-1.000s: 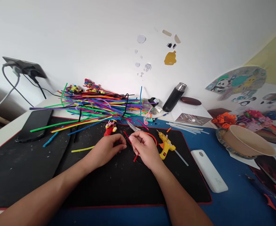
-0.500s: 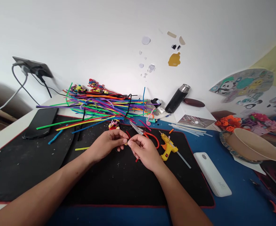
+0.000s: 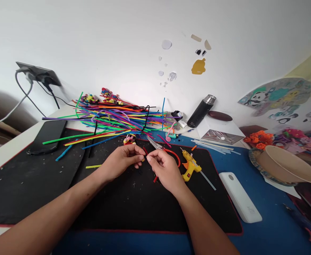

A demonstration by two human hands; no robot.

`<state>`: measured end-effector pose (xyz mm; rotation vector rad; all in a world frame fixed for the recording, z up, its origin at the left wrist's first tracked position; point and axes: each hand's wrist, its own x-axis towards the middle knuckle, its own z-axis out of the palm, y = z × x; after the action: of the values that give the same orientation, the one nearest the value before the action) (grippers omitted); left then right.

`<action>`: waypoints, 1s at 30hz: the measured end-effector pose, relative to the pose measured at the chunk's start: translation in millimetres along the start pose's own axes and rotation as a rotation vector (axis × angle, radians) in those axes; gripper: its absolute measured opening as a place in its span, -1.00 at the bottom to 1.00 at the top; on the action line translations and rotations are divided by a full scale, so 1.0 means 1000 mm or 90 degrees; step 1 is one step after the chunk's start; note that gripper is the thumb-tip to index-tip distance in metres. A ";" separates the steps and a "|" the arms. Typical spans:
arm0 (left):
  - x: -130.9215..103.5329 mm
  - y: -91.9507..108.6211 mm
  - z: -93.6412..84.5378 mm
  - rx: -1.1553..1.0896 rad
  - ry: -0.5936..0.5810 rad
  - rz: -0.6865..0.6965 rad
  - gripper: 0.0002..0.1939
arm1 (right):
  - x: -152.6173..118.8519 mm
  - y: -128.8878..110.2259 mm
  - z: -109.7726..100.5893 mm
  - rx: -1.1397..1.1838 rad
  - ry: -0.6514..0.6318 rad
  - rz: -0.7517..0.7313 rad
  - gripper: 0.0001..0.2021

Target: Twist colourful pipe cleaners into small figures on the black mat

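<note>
My left hand [image 3: 126,158] pinches a tiny yellow piece [image 3: 143,159] between thumb and forefinger, above the black mat [image 3: 134,209]; its kind is too small to make out. Close beside it, my right hand [image 3: 164,166] has its fingers curled with thumb and forefinger together; anything in them is hidden. Red-handled scissors [image 3: 155,144] lie just beyond the right hand, partly covered by it. A small red, yellow and black figure [image 3: 129,139] rests behind the left hand. To the right sits a yellow hot glue gun [image 3: 190,165] with a glue stick in it.
Many coloured pipe cleaners [image 3: 118,117] are heaped along the wall. A phone [image 3: 47,136] lies at left. On the right are a white oblong case [image 3: 240,196], loose glue sticks [image 3: 215,146], a black thermos [image 3: 201,111] and a beige bowl [image 3: 290,164].
My right fingertips have drawn slightly away from the left ones, leaving a small gap. The yellow piece stays in the left hand. The view has shifted a little.
</note>
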<state>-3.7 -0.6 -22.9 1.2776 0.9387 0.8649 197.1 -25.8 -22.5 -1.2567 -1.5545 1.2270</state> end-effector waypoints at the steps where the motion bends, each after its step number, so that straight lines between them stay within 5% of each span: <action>1: 0.000 0.000 0.000 -0.002 0.002 0.001 -0.67 | 0.000 0.000 0.000 -0.001 -0.002 0.001 -0.82; 30: -0.001 -0.001 0.002 0.023 -0.007 -0.009 -0.62 | -0.002 0.000 0.007 -0.124 0.004 -0.022 -0.95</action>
<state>-2.4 -2.3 -23.5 1.3039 0.9569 0.8331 191.3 -29.6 -24.4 -1.3481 -1.7167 1.0684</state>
